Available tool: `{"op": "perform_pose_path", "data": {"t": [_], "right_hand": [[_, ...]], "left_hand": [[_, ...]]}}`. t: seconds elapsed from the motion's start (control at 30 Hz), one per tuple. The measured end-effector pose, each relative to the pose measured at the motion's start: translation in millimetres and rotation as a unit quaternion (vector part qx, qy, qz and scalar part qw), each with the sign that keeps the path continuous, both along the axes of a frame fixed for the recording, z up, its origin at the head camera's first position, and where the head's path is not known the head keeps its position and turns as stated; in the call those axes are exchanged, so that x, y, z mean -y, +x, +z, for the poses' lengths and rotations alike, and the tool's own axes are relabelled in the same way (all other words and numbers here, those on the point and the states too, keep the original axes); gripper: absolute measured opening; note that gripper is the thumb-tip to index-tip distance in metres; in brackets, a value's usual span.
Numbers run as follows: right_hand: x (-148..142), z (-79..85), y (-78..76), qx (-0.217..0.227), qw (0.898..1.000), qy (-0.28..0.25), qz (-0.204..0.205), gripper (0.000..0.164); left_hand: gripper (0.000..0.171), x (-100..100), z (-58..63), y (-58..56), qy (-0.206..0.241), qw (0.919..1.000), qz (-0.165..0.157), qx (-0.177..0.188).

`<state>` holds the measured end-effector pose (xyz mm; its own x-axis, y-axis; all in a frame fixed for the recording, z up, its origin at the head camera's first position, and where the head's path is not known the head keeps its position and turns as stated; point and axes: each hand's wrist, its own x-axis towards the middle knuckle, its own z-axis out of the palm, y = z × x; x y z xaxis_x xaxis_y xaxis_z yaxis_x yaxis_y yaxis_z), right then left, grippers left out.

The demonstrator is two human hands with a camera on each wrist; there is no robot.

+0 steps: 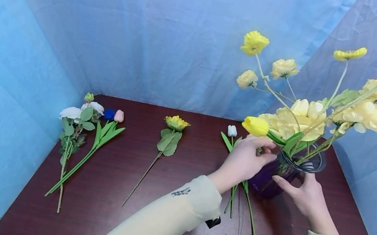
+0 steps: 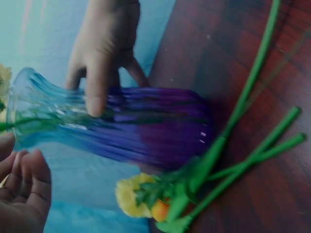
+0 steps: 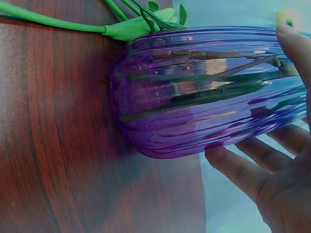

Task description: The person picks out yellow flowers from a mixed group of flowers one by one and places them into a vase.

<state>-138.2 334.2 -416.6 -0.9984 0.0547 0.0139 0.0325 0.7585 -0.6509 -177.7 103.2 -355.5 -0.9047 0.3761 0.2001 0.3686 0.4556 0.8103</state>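
Observation:
A ribbed glass vase (image 2: 160, 131), purple at the base and clear blue toward its flared mouth, stands on the table. My right hand (image 1: 313, 197) grips it, with the thumb on the near side and the fingers behind. Yellow poppies (image 1: 255, 43), cream roses (image 1: 370, 114) and a yellow tulip (image 1: 255, 126) rise from the vase; their stems show through the glass. Close to the rim, just below that tulip, is my left hand (image 1: 246, 157). Its fingers (image 2: 36, 182) are loosely curled, with nothing visibly held between them.
Beside the vase lie a pale tulip (image 1: 232, 131) and a yellow flower (image 2: 130, 196) among green stems. A sunflower (image 1: 176, 123) lies mid-table. At the left are white roses (image 1: 71, 112), a blue tulip (image 1: 109, 114) and a pink tulip (image 1: 119, 116). Blue cloth (image 1: 184, 51) surrounds the table.

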Motion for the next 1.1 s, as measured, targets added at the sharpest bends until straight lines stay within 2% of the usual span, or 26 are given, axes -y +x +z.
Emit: {"op": "perform_pose_path", "data": {"t": [0.07,0.17,0.3,0.4,0.53,0.73,0.83,0.93,1.1], "right_hand": [[-0.1,0.2,0.4,-0.001,1.000,-0.001,0.001,0.090],[-0.2,-0.2,0.8,-0.005,1.000,-0.002,0.003,0.089],[-0.4,-1.0,1.4,-0.004,1.000,-0.005,0.002,0.090],[-0.7,-0.9,1.8,0.000,1.000,-0.009,0.001,0.090],[-0.9,-1.3,1.3,-0.002,1.000,-0.008,0.002,0.090],[-0.7,-1.4,0.5,-0.004,1.000,-0.007,0.006,0.090],[-1.1,-2.0,0.6,-0.004,1.000,-0.008,0.005,0.091],[-1.1,-2.0,0.9,-0.006,1.000,-0.007,0.005,0.091],[-1.3,-1.7,0.6,-0.009,1.000,-0.006,0.006,0.091]], "left_hand": [[0.022,8.4,-9.1,0.3,-0.004,1.0000,-0.007,0.003],[0.022,27.8,-23.4,-0.9,-0.026,0.9994,-0.002,0.025],[0.020,62.5,-44.5,-7.7,-0.092,0.9944,0.042,0.030],[0.019,91.2,-60.7,-14.3,-0.150,0.9848,0.084,0.020],[0.015,127.5,-77.4,-20.6,-0.199,0.9711,0.132,0.011],[0.014,173.0,-93.8,-24.8,-0.263,0.9431,0.198,0.044],[0.021,190.9,-100.3,-25.3,-0.286,0.9328,0.208,0.069],[0.027,205.2,-106.2,-23.7,-0.302,0.9262,0.203,0.096],[0.021,221.6,-115.5,-19.7,-0.322,0.9176,0.192,0.131]]}}
